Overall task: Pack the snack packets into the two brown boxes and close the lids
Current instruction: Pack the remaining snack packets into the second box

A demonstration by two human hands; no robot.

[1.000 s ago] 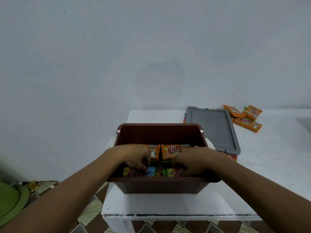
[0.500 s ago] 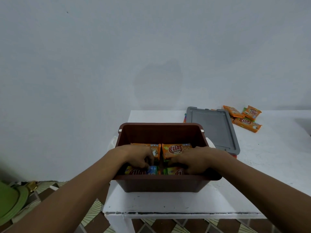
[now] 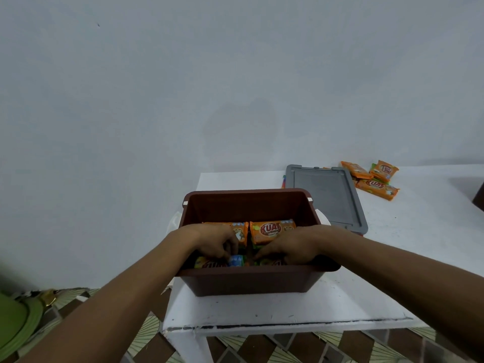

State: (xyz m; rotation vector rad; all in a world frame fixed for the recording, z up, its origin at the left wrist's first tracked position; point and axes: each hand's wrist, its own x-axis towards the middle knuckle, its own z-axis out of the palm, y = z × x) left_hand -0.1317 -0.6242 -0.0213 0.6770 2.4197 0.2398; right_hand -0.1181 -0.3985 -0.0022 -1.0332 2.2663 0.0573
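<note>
An open brown box (image 3: 251,280) stands at the front of the white table (image 3: 301,307). Orange snack packets (image 3: 272,230) lie packed inside it in rows. Both my hands are down in the box. My left hand (image 3: 213,241) presses with curled fingers on the near left packet (image 3: 209,263). My right hand (image 3: 290,246) presses on the near right packet (image 3: 267,262), which it mostly hides. A grey lid (image 3: 326,197) lies flat behind the box on the right. Three loose orange packets (image 3: 377,180) lie beyond the lid.
A dark brown object (image 3: 479,196) is cut off by the right edge of the view. White handles (image 3: 175,222) stick out beside the box. Patterned floor tiles (image 3: 146,334) lie below, with a green object (image 3: 14,328) at far left. A plain wall rises behind the table.
My hands have stayed on the near packets inside the box, with only slight finger shifts. The view has moved a little.
</note>
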